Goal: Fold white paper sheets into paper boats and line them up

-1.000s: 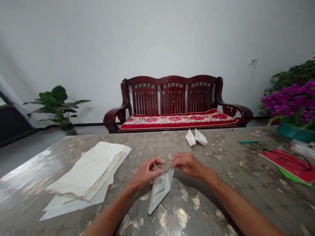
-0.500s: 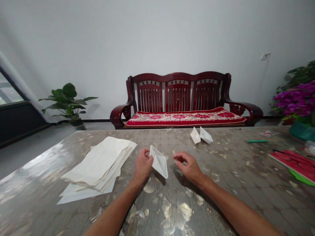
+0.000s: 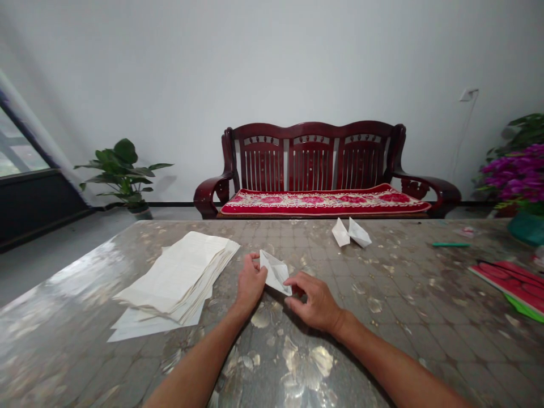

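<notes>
A folded white paper boat is held just above the table, its pointed end tilted toward me and to the right. My left hand is closed on its left side, thumb in front and fingers behind. At the near right tip, my right hand has its thumb and forefinger around the paper, with the other fingers curled. Two more folded paper boats, one beside the other, stand farther back on the right.
A stack of white paper sheets lies left of my hands on the patterned table. To the right are a green pen, a red book with glasses on it, and a pot of purple flowers. Behind stands a wooden bench.
My right hand has moved left and closed on the tip of the paper boat, which it was apart from before. The view has shifted slightly. My left hand keeps its hold.
</notes>
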A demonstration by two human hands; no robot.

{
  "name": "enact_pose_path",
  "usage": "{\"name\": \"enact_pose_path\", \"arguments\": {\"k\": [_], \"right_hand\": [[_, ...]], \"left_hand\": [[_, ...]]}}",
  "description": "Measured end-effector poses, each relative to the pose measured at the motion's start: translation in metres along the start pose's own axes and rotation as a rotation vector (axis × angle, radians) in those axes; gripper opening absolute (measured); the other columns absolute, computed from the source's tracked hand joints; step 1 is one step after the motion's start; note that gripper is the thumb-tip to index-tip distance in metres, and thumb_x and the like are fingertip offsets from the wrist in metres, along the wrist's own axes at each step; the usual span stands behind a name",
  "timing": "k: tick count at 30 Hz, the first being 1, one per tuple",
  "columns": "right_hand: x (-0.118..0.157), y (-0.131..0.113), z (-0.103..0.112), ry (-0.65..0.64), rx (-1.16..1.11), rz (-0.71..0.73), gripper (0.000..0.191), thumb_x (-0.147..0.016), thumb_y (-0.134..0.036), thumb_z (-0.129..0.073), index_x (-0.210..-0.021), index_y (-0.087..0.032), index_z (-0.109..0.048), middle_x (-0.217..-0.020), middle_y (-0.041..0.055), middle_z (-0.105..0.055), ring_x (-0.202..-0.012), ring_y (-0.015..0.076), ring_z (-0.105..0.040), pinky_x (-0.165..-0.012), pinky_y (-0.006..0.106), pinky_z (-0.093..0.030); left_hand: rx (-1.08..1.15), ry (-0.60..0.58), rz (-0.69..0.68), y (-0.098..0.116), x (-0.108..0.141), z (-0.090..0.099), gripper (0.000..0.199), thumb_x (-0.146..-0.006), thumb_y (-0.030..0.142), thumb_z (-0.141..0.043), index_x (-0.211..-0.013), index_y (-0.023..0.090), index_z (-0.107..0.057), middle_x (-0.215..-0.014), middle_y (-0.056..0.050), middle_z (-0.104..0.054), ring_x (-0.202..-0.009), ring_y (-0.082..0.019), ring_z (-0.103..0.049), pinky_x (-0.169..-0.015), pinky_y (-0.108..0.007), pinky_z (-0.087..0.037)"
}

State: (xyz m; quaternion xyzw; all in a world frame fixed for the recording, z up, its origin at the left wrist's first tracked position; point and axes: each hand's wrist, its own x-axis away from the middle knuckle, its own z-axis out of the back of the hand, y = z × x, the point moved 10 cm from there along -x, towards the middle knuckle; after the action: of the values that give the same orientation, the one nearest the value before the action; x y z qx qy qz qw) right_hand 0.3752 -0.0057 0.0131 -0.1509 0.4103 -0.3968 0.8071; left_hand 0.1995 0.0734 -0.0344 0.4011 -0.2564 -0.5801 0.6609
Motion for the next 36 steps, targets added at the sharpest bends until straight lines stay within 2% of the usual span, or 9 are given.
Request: {"name": "enact_pose_path", "arguments": {"k": [2,4,7,10,12,15,22,27,36], "right_hand": [[-0.001,-0.001,0.002,0.034,-0.02,0.018,0.014,-0.077,-0.014,-0.064,-0.088,-0.023,-0.064,-0.077,-0.0001,-0.061,-0.07,0.0153,-0.057,-0.066,0.026,-0.044],[-0.001,0.0,0.005,0.055,-0.026,0.024,0.008,-0.08,-0.014,-0.062,-0.082,-0.022,-0.064,-0.075,0.0003,-0.061,-0.07,0.0153,-0.058,-0.065,0.026,-0.043],[-0.001,0.003,0.008,0.068,-0.023,0.01,0.008,-0.081,-0.014,-0.063,-0.08,-0.022,-0.065,-0.073,0.0002,-0.063,-0.07,0.0149,-0.058,-0.065,0.025,-0.043],[-0.001,0.006,0.01,0.066,-0.013,-0.001,0.008,-0.082,-0.013,-0.064,-0.082,-0.021,-0.067,-0.075,0.0007,-0.065,-0.071,0.0149,-0.06,-0.067,0.025,-0.043],[-0.001,0.009,0.01,0.064,-0.001,-0.01,0.008,-0.083,-0.014,-0.063,-0.082,-0.021,-0.067,-0.076,0.001,-0.065,-0.072,0.0148,-0.06,-0.067,0.025,-0.043],[0.0,0.013,0.01,0.059,0.009,-0.029,0.009,-0.083,-0.014,-0.063,-0.082,-0.021,-0.068,-0.076,0.0011,-0.065,-0.072,0.0146,-0.061,-0.068,0.024,-0.044],[-0.001,0.026,0.012,0.041,-0.062,-0.105,0.018,-0.079,-0.011,-0.061,-0.093,-0.021,-0.068,-0.079,0.0008,-0.067,-0.072,0.0145,-0.061,-0.069,0.025,-0.045],[-0.005,0.033,0.01,-0.018,-0.15,-0.117,0.015,-0.087,-0.014,-0.056,-0.091,-0.022,-0.069,-0.086,0.001,-0.068,-0.082,0.015,-0.062,-0.077,0.026,-0.045],[-0.005,0.031,0.008,-0.031,-0.125,-0.098,0.013,-0.084,-0.012,-0.059,-0.076,-0.021,-0.065,-0.077,-0.0009,-0.06,-0.075,0.0128,-0.057,-0.069,0.023,-0.041]], "left_hand": [[-0.008,-0.021,-0.013,0.002,0.002,-0.004,0.035,-0.081,0.012,-0.051,-0.116,0.015,-0.048,-0.08,-0.002,-0.066,-0.067,-0.017,-0.065,-0.063,-0.026,-0.046],[-0.035,0.009,-0.096,0.012,0.008,0.0,0.034,-0.085,0.017,-0.05,-0.119,0.014,-0.048,-0.092,-0.006,-0.066,-0.07,-0.017,-0.065,-0.068,-0.028,-0.049],[-0.1,0.095,-0.398,0.044,0.03,0.011,0.032,-0.091,0.027,-0.048,-0.121,0.016,-0.051,-0.116,-0.014,-0.06,-0.092,-0.021,-0.064,-0.087,-0.035,-0.049],[-0.08,-0.048,-0.676,0.069,0.058,0.0,0.022,-0.095,0.028,-0.045,-0.11,0.02,-0.059,-0.114,-0.011,-0.061,-0.105,-0.021,-0.061,-0.093,-0.033,-0.047],[-0.048,-0.19,-0.737,0.072,0.07,-0.014,0.019,-0.095,0.028,-0.045,-0.104,0.021,-0.061,-0.104,-0.007,-0.065,-0.1,-0.019,-0.062,-0.088,-0.03,-0.049],[-0.004,-0.272,-0.675,0.066,0.07,-0.026,0.013,-0.094,0.029,-0.05,-0.099,0.021,-0.06,-0.092,-0.002,-0.067,-0.085,-0.016,-0.064,-0.078,-0.026,-0.05],[0.099,-0.242,-0.595,0.06,0.059,-0.024,0.013,-0.088,0.023,-0.054,-0.078,0.02,-0.062,-0.078,0.001,-0.063,-0.073,-0.013,-0.058,-0.072,-0.024,-0.046],[0.111,-0.215,-0.516,0.051,0.053,-0.021,0.012,-0.086,0.023,-0.056,-0.078,0.019,-0.063,-0.073,0.002,-0.062,-0.069,-0.012,-0.056,-0.068,-0.023,-0.043],[0.199,-0.329,-0.398,0.043,0.052,-0.033,0.011,-0.085,0.026,-0.058,-0.081,0.019,-0.064,-0.064,0.005,-0.061,-0.059,-0.011,-0.059,-0.062,-0.021,-0.043]]}}
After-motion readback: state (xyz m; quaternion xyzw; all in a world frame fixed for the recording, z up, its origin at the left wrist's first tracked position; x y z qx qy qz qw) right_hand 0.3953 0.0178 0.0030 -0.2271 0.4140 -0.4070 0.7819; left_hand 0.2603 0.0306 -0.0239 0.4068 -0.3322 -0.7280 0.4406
